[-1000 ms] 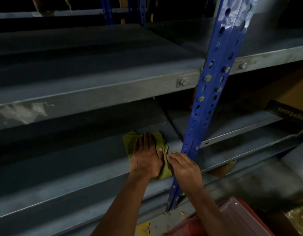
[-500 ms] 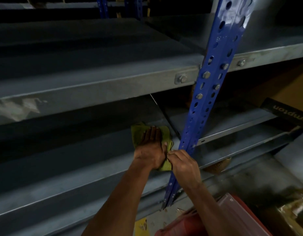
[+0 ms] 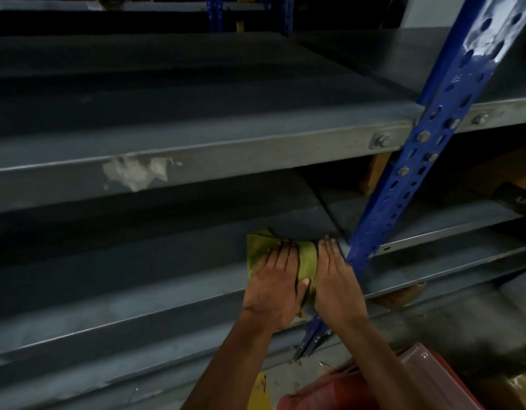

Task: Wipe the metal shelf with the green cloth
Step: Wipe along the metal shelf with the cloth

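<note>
The green cloth (image 3: 307,260) lies on the grey metal shelf (image 3: 137,279), close to the shelf's right end. My left hand (image 3: 275,287) presses flat on the cloth's left half, fingers pointing into the shelf. My right hand (image 3: 337,285) lies flat on the cloth's right edge, fingers together, right beside the blue upright post (image 3: 403,184). A strip of cloth shows between the two hands, and a corner sticks out past my left fingers.
A higher grey shelf (image 3: 196,152) with a torn label patch overhangs the working shelf. The perforated blue post stands just right of my hands. A cardboard box (image 3: 516,184) sits on the right-hand shelf. A red-brown container (image 3: 418,386) rests on the floor below.
My right hand has moved from the shelf's front edge up onto the cloth's right side. Both hands and the cloth have slid a little deeper into the shelf.
</note>
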